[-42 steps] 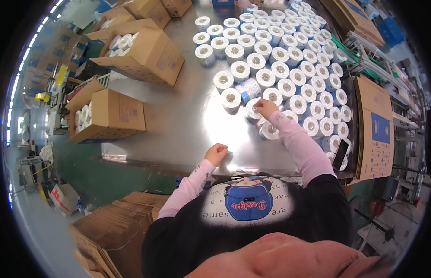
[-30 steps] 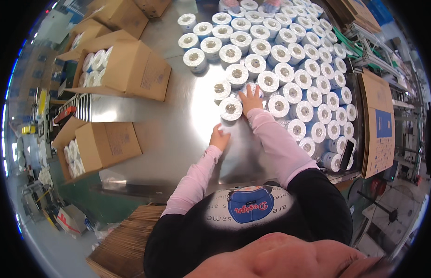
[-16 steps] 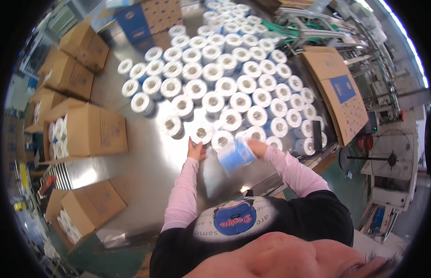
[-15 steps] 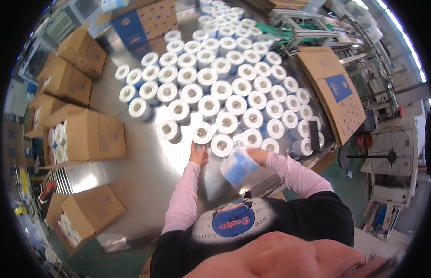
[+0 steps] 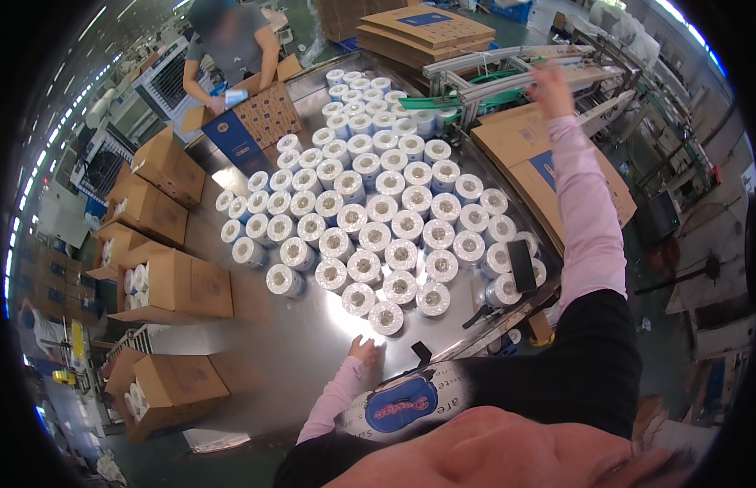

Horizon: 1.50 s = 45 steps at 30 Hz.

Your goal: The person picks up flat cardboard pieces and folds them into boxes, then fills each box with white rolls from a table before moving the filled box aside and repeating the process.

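Observation:
Many wrapped white rolls with blue sides stand upright, packed close together on the metal table. My left hand rests low over the tabletop, just in front of the nearest roll. Its fingers look parted, with nothing in them. My right arm stretches far forward on the right, past the flat cardboard. Motion smears my right hand beside the conveyor frame, so its fingers and anything in them cannot be made out.
Open cartons holding rolls line the left side. Across the table a person handles a roll at a blue-and-brown carton. Flat cardboard lies at the right. A black phone-like object rests on rolls near the right edge.
My right hand has swung from the table's near edge, where it held a blurred roll, up and far right to the conveyor. My left hand has drawn back slightly. The view has tilted up.

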Motion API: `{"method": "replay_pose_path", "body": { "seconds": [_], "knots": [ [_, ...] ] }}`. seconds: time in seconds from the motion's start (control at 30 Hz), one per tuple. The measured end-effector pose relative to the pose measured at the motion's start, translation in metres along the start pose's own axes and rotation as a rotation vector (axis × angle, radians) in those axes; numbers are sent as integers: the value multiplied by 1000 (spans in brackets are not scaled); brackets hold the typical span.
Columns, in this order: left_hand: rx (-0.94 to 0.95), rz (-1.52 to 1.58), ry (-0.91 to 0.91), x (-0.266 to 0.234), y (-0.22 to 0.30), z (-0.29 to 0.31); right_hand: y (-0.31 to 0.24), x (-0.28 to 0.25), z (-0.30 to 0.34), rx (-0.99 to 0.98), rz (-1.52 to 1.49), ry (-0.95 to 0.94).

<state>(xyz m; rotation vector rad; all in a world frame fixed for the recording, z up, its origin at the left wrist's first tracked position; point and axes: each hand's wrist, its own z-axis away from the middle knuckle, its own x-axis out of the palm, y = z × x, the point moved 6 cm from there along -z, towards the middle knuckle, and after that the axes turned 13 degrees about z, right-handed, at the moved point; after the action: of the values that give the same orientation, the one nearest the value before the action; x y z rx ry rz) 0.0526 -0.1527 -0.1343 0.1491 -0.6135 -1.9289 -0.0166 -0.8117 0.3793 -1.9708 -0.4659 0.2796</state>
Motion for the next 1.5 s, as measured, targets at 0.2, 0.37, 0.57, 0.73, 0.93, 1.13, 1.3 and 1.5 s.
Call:
{"method": "replay_pose_path", "body": {
  "seconds": [0.2, 0.37, 0.57, 0.73, 0.93, 1.13, 1.3, 1.5],
  "knots": [
    [-18, 193, 28, 51, -16, 18, 145, -63, 163, 236, 1583, -510],
    [-179, 396, 8, 95, -8, 1, 192, -206, 245, 557, 2020, -360],
    [-265, 884, -251, 115, 19, -57, 231, -213, 253, 230, 2098, -379],
    [243, 931, -276, 148, 123, -38, 133, -208, 206, 24, 2037, -344],
    [293, 385, -284, 133, 173, 30, -102, -149, 210, -481, 1532, -306],
    [420, 423, -142, 17, 145, 108, -192, -33, 266, -253, 954, -568],
    [957, 519, 291, -125, 182, 226, -232, 94, 319, -523, 723, -910],
    [1416, 732, 356, -195, 230, 373, -185, 226, 443, -684, 708, -1800]
  ]
}}
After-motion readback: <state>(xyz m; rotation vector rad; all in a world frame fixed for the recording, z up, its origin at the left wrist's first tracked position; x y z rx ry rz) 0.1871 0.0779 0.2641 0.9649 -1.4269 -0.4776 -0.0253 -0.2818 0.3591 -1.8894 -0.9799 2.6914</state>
